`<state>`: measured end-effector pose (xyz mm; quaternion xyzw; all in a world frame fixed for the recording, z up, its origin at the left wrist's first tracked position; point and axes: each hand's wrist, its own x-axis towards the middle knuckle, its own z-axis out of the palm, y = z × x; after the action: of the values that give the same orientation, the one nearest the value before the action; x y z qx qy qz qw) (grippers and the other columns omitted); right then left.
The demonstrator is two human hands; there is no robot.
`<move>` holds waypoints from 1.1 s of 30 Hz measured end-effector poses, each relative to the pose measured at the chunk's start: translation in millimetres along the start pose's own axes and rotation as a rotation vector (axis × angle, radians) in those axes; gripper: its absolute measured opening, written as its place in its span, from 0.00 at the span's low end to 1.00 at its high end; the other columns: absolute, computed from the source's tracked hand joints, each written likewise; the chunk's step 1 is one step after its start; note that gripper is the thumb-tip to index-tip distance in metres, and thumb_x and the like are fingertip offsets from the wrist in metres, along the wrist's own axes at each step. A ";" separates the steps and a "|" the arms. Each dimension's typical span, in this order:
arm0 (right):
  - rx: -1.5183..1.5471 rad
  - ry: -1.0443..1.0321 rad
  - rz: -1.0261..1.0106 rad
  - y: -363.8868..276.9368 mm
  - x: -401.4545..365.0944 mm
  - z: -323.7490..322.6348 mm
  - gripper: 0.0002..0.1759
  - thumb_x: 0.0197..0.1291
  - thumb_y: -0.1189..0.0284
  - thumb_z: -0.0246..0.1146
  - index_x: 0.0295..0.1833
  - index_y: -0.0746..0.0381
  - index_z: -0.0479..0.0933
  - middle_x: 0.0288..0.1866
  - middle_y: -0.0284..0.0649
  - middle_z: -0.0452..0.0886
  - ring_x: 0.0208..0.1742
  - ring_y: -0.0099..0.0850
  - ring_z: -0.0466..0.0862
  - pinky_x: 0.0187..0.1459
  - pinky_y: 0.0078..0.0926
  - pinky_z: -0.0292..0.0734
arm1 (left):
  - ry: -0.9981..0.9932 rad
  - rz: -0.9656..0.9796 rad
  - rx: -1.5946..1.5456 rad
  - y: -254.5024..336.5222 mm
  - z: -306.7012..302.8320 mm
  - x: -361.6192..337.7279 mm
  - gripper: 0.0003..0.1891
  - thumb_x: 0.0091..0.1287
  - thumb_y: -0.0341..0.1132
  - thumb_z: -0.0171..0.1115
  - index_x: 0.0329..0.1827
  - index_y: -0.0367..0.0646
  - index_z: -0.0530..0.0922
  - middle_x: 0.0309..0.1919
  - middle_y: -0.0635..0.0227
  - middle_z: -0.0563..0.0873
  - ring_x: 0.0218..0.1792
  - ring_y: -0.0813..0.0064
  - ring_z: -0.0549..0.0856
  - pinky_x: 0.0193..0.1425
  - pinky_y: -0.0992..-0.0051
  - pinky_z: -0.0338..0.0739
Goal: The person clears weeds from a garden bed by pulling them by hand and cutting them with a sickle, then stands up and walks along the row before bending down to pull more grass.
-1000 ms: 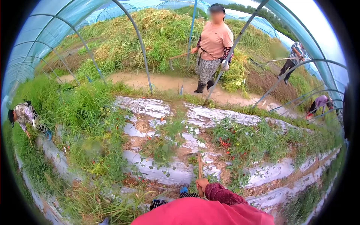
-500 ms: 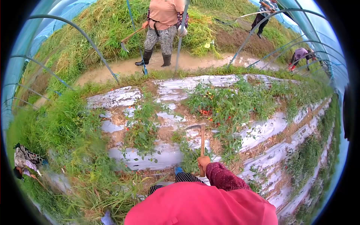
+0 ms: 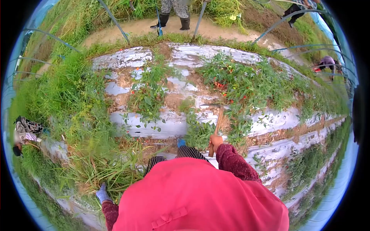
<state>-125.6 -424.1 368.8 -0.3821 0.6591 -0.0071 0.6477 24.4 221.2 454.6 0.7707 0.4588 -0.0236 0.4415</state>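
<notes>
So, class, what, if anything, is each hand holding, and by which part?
The right hand grips the bladed tool by its wooden handle, near the end opposite the blade. The left hand is by the grass; whether it holds any cannot be told.

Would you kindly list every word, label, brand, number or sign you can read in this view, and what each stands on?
There is no readable text in view.
Pink garment: a small mark low on it shows no letters I can make out.
Hooked tool in the right hand: no lettering visible.
White ground sheeting: no print I can make out.
</notes>
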 end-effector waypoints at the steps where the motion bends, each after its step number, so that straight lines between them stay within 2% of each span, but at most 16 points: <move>1: -0.013 -0.007 0.009 1.1 4.1 4.3 0.02 0.53 0.78 0.54 0.31 0.65 0.69 0.15 0.37 0.69 0.13 0.29 0.70 0.14 0.29 0.67 | -0.035 -0.023 0.005 -1.5 -2.9 0.6 0.31 0.53 0.40 0.72 0.55 0.28 0.72 0.48 0.54 0.80 0.40 0.64 0.80 0.45 0.65 0.77; 2: -0.023 -0.024 -0.007 3.3 10.7 7.3 0.03 0.53 0.77 0.55 0.29 0.64 0.68 0.15 0.37 0.68 0.14 0.29 0.70 0.15 0.30 0.67 | -0.025 -0.032 0.010 -4.6 -6.6 -0.9 0.31 0.53 0.40 0.72 0.55 0.28 0.72 0.48 0.54 0.80 0.40 0.64 0.80 0.45 0.65 0.77; 4: -0.039 -0.049 -0.040 3.0 19.3 9.7 0.07 0.54 0.76 0.56 0.25 0.62 0.67 0.15 0.36 0.67 0.14 0.30 0.69 0.17 0.32 0.68 | -0.052 -0.064 -0.043 9.1 -4.3 -25.7 0.38 0.48 0.37 0.76 0.60 0.29 0.69 0.54 0.58 0.79 0.47 0.66 0.78 0.55 0.68 0.72; 5: -0.063 -0.057 -0.022 0.3 23.4 12.3 0.08 0.54 0.75 0.57 0.25 0.62 0.67 0.15 0.37 0.68 0.14 0.30 0.69 0.17 0.32 0.68 | -0.015 -0.085 0.093 22.4 -1.9 -42.3 0.38 0.48 0.39 0.76 0.59 0.28 0.69 0.53 0.56 0.79 0.47 0.65 0.78 0.55 0.67 0.72; 8: -0.077 -0.096 -0.038 -6.6 26.8 20.0 0.07 0.54 0.76 0.57 0.26 0.64 0.68 0.16 0.37 0.69 0.14 0.30 0.69 0.18 0.32 0.67 | 0.036 -0.090 0.170 40.1 1.2 -73.4 0.38 0.49 0.41 0.75 0.59 0.27 0.69 0.53 0.54 0.78 0.47 0.65 0.78 0.55 0.66 0.72; 10: -0.064 -0.083 -0.018 -21.8 7.6 26.1 0.07 0.55 0.76 0.58 0.27 0.66 0.69 0.16 0.37 0.70 0.15 0.29 0.70 0.18 0.31 0.67 | -0.028 -0.064 0.175 37.3 -3.2 -74.9 0.38 0.49 0.42 0.75 0.58 0.27 0.69 0.53 0.53 0.78 0.47 0.64 0.78 0.55 0.66 0.73; 16: -0.100 -0.020 -0.029 -18.3 26.5 27.4 0.06 0.55 0.78 0.58 0.27 0.66 0.69 0.18 0.37 0.70 0.16 0.27 0.71 0.17 0.29 0.68 | -0.056 -0.042 0.086 33.5 4.8 -68.7 0.37 0.49 0.39 0.75 0.59 0.27 0.68 0.52 0.55 0.78 0.44 0.64 0.79 0.52 0.66 0.75; 19: -0.106 -0.076 -0.054 -9.8 34.3 15.5 0.06 0.54 0.77 0.59 0.27 0.65 0.69 0.18 0.36 0.70 0.16 0.27 0.71 0.16 0.29 0.67 | 0.022 -0.041 0.056 33.5 7.2 -69.0 0.37 0.49 0.39 0.75 0.59 0.27 0.68 0.51 0.56 0.79 0.43 0.64 0.79 0.50 0.67 0.76; 22: -0.097 -0.092 -0.029 -13.5 32.2 6.5 0.08 0.55 0.75 0.58 0.27 0.64 0.69 0.17 0.36 0.70 0.15 0.27 0.71 0.16 0.28 0.67 | -0.047 -0.046 0.118 50.9 13.6 -83.5 0.37 0.49 0.39 0.75 0.59 0.27 0.68 0.51 0.55 0.79 0.43 0.64 0.79 0.50 0.66 0.76; 23: -0.087 -0.090 -0.023 -14.1 31.7 3.6 0.07 0.55 0.75 0.58 0.27 0.64 0.69 0.16 0.36 0.69 0.15 0.28 0.70 0.16 0.29 0.67 | 0.013 -0.038 0.184 55.5 18.6 -86.2 0.38 0.49 0.39 0.75 0.59 0.27 0.68 0.53 0.55 0.78 0.44 0.64 0.79 0.50 0.66 0.76; 28: -0.114 -0.025 -0.042 -6.6 48.2 -10.5 0.06 0.54 0.76 0.56 0.27 0.64 0.69 0.15 0.36 0.68 0.14 0.28 0.70 0.16 0.30 0.67 | 0.034 -0.010 0.153 62.8 27.0 -90.3 0.37 0.49 0.38 0.75 0.60 0.28 0.68 0.53 0.56 0.78 0.45 0.64 0.79 0.51 0.66 0.75; 30: -0.113 -0.008 0.008 -13.7 48.1 -12.3 0.04 0.53 0.77 0.55 0.27 0.64 0.69 0.15 0.36 0.68 0.14 0.28 0.70 0.16 0.30 0.68 | 0.019 0.020 0.123 69.7 38.4 -86.2 0.38 0.49 0.38 0.75 0.60 0.29 0.68 0.54 0.56 0.78 0.45 0.63 0.79 0.51 0.66 0.75; 32: -0.079 -0.016 0.027 -19.5 40.2 -13.2 0.05 0.53 0.77 0.55 0.27 0.64 0.69 0.15 0.36 0.68 0.14 0.29 0.70 0.15 0.30 0.68 | -0.038 -0.007 0.009 56.0 35.8 -69.8 0.38 0.48 0.35 0.75 0.61 0.30 0.68 0.53 0.57 0.78 0.46 0.64 0.79 0.52 0.66 0.75; 33: -0.078 -0.022 0.021 -19.7 40.0 -14.6 0.05 0.53 0.77 0.55 0.27 0.64 0.69 0.15 0.36 0.68 0.14 0.29 0.70 0.15 0.30 0.68 | -0.031 -0.025 0.020 65.6 38.6 -83.2 0.36 0.48 0.31 0.74 0.61 0.31 0.68 0.53 0.58 0.79 0.45 0.65 0.79 0.52 0.67 0.75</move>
<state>-123.1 -465.6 347.1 -0.4001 0.6558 0.0297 0.6395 38.4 124.6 511.1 0.7688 0.4614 -0.0456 0.4404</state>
